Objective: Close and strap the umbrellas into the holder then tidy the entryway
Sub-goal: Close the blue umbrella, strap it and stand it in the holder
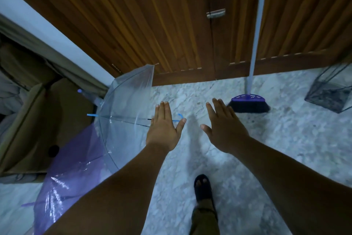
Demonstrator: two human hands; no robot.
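An open clear umbrella [125,99] lies on its side on the marble floor at the left, its blue tip pointing left and its blue hooked handle partly behind my left hand. An open purple umbrella [76,166] lies in front of it, partly under my left forearm. A black wire holder [331,94] stands at the right by the door. My left hand [163,128] is stretched out flat over the clear umbrella's shaft, fingers straight, holding nothing. My right hand [222,126] is spread flat above the bare floor, also holding nothing.
A broom [249,104] with a purple head and pale pole leans against the wooden double door [171,25]. A large cardboard box [43,120] sits at the left behind the umbrellas. My sandalled foot [202,187] is on the floor [285,139] below my hands.
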